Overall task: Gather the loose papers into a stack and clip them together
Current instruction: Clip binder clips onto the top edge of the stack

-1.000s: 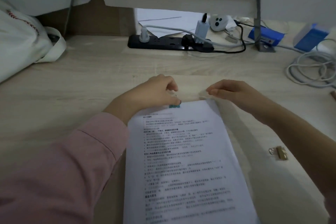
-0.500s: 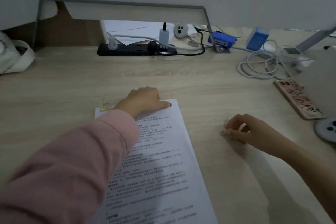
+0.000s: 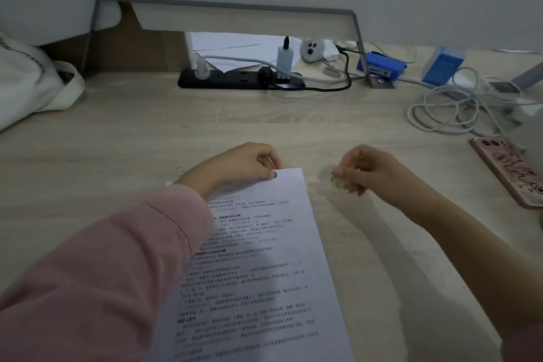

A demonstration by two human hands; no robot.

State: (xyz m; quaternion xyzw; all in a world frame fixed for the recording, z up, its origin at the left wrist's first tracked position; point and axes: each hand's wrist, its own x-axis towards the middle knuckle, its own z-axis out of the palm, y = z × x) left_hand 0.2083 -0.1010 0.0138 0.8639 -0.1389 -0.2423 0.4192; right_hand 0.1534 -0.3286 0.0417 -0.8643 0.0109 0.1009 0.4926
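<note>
right hand (image 3: pixel 373 173) came back off the desk with a small gold binder clip (image 3: pixel 338 184) pinched in its fingers | left hand (image 3: pixel 244 164) closed, pinning paper stack (image 3: pixel 264 258) top edge | silver clip (image 3: pixel 180 170) at far-left corner | risk: sheets fan out if the pinning hand shifts

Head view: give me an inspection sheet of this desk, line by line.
Surface: light wood desk, dimly lit.
Job's things: paper stack lies printed side up; a binder clip sits at its far left corner; a second, gold clip is in the right hand.
Clutter: phone at right, blue boxes at back, white bag at left.
Hands: left hand pinches the stack's top edge; right hand is closed on the gold clip, off the desk.
Cables: black power strip with plugs; white cable coil at right.
Surroundings: grey shelf frame, plain wall.
</note>
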